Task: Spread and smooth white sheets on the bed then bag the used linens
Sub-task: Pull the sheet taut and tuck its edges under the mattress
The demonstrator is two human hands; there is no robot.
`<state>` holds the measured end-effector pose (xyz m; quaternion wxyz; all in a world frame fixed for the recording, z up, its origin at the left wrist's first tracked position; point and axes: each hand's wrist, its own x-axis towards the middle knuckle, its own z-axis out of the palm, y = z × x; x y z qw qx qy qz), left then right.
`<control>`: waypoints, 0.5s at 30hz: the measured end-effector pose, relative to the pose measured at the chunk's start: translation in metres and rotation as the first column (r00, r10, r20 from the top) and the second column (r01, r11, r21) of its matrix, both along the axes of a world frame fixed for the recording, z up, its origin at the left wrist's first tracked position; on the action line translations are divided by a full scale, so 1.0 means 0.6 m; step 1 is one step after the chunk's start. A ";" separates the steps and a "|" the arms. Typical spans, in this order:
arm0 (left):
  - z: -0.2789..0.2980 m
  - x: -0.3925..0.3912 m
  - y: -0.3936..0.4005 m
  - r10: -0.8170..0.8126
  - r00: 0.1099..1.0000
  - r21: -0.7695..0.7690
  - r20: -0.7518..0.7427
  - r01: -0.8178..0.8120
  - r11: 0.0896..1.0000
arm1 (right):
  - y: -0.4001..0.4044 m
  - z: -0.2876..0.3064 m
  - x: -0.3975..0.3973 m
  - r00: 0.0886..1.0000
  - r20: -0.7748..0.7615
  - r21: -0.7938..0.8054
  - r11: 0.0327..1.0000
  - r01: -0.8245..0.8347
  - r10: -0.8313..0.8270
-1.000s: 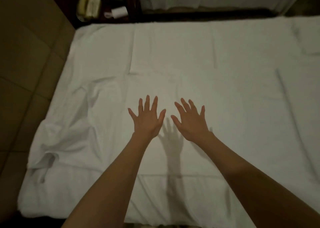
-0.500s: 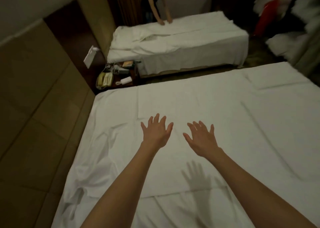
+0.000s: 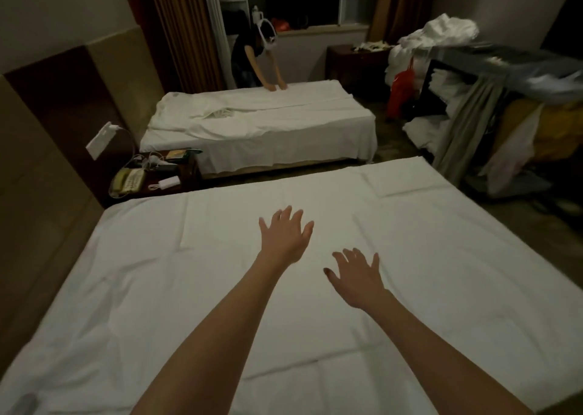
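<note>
A: Sheet?
B: White, spread across the near bed, creased toward its left side.
A: Hands?
B: Left hand reaches farther, right hand nearer; both palm-down above the sheet, fingers straight, splayed wide, holding nothing.
A: Beyond?
B: Second bed at the far side, another person leaning on it

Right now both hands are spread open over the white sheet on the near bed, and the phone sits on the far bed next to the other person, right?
Not quite. The phone sits on the dark bedside table between the two beds, not on the far bed. The head view shows it. The rest holds: the left hand and right hand are spread open over the white sheet.
</note>
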<state>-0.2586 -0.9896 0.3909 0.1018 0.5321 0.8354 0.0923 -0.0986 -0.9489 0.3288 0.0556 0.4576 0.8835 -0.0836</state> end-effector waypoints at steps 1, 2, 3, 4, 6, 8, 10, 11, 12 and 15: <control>-0.019 0.029 0.005 0.013 1.000 -0.021 0.022 -0.013 1.000 | 0.017 0.009 0.020 1.000 -0.011 0.023 1.000 -0.017 0.017; -0.038 0.057 0.009 0.030 0.999 -0.045 0.046 -0.028 0.999 | 0.032 0.023 0.039 0.999 -0.017 0.035 0.999 -0.034 0.034; -0.054 0.084 0.011 0.041 0.997 -0.067 0.058 -0.037 0.997 | 0.047 0.037 0.055 0.998 -0.029 0.036 0.998 -0.047 0.048; -0.068 0.107 0.011 0.042 0.998 -0.089 0.055 -0.037 0.995 | 0.060 0.054 0.068 0.997 -0.048 0.034 0.998 -0.055 0.057; -0.090 0.148 0.012 0.018 0.999 -0.130 0.030 -0.014 0.991 | 0.081 0.085 0.093 0.994 -0.089 0.041 0.997 -0.062 0.065; -0.105 0.177 0.020 -0.012 1.000 -0.170 0.013 0.014 0.985 | 0.096 0.114 0.111 0.992 -0.102 0.067 0.996 -0.066 0.073; -0.113 0.198 0.037 -0.027 0.999 -0.210 0.032 0.033 0.977 | 0.114 0.132 0.123 0.990 -0.122 0.079 0.995 -0.060 0.070; -0.114 0.205 0.049 -0.034 0.999 -0.226 0.039 0.042 0.973 | 0.124 0.137 0.127 0.990 -0.129 0.081 0.995 -0.052 0.062; -0.113 0.210 0.061 -0.042 0.998 -0.234 0.041 0.051 0.971 | 0.135 0.140 0.130 0.990 -0.133 0.084 0.996 -0.044 0.055; -0.102 0.207 0.105 -0.064 0.998 -0.193 0.025 0.067 0.979 | 0.163 0.134 0.139 0.992 -0.124 0.085 0.996 -0.013 0.023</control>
